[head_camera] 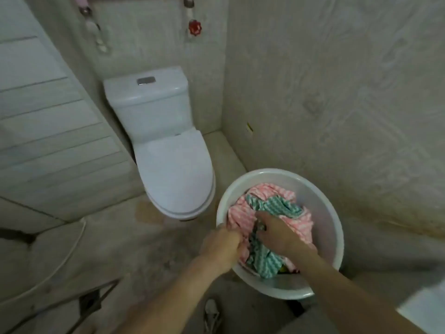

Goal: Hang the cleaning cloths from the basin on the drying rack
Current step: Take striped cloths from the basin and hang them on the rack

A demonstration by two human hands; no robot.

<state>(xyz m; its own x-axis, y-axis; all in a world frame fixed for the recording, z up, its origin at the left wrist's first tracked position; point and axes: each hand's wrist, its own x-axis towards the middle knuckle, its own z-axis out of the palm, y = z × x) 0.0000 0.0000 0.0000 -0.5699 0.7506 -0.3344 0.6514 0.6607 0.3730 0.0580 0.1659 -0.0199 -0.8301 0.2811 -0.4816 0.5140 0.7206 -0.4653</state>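
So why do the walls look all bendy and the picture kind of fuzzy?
Head view: the wide-angle lens curves straight lines, so the slatted panel bows near the edge; the light is dim and even, without glare or hard shadows; everything is soft, and both hands, left hand and right hand, look smeary in the white basin of striped cloths.

The basin (330, 227) is smooth white plastic. The cloths (284, 203) are soft striped fabric. The toilet (178, 169) is glossy ceramic.
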